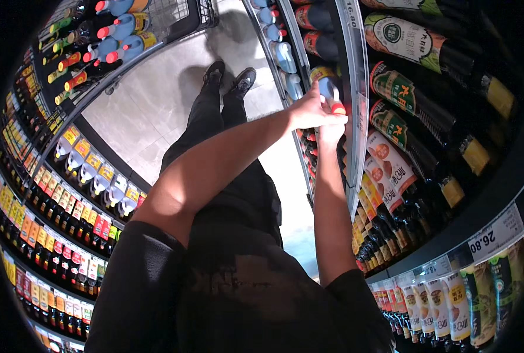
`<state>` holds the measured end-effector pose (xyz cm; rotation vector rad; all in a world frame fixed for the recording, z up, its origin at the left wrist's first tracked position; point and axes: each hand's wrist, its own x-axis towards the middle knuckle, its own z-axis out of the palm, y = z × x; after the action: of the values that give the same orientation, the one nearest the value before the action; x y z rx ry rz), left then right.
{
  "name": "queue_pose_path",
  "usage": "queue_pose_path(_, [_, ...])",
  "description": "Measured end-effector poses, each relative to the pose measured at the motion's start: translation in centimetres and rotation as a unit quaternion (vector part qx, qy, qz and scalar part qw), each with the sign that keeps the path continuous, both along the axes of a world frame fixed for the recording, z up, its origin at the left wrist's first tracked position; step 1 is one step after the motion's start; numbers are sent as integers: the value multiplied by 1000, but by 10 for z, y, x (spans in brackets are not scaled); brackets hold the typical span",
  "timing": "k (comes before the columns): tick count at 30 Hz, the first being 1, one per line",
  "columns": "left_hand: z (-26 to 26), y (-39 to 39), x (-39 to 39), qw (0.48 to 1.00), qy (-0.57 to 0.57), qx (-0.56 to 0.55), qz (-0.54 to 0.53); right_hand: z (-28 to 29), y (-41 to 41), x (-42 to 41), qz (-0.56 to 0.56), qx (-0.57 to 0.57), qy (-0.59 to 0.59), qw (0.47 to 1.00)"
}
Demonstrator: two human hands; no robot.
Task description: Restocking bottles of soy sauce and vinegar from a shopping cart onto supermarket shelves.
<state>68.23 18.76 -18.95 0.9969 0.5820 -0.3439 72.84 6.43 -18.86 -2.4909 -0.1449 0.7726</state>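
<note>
My left hand [310,108] is wrapped around a clear plastic bottle [328,87] with a red cap and a yellow label. One of its fingers lies along the bottle's side, and others rest just below the cap. Right beneath them is my right hand [331,131], close to the cap; its fingers are mostly hidden, so its hold cannot be made out. The bottle is at the front of a shelf on my right, beside the clear price rail [357,101]. Similar pale bottles [284,57] lie farther along the low shelf.
Large dark sauce bottles [394,86] and cartoned bottles [390,172] fill the shelf at right, above a price tag [498,234]. Across the grey tiled floor [151,92], left shelves hold jugs [99,172] and red-capped bottles [125,26]. A wire basket [169,15] is at the top.
</note>
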Motion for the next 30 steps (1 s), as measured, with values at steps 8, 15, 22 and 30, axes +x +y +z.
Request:
queue_pose_path(8, [-14, -4, 32, 998, -17, -30, -47, -101, -71, 57, -425, 611, 311, 592])
queue_pose_path(15, [-45, -15, 45, 984, 89, 124, -90, -124, -53, 60, -400, 562, 308, 655])
queue_pose_path(22, [-53, -19, 57, 972, 91, 189, -103, -138, -43, 63, -355, 507, 293, 729])
queue_pose_path(30, [-20, -27, 54, 940, 137, 256, -182, -137, -48, 68, -297, 447, 263, 802])
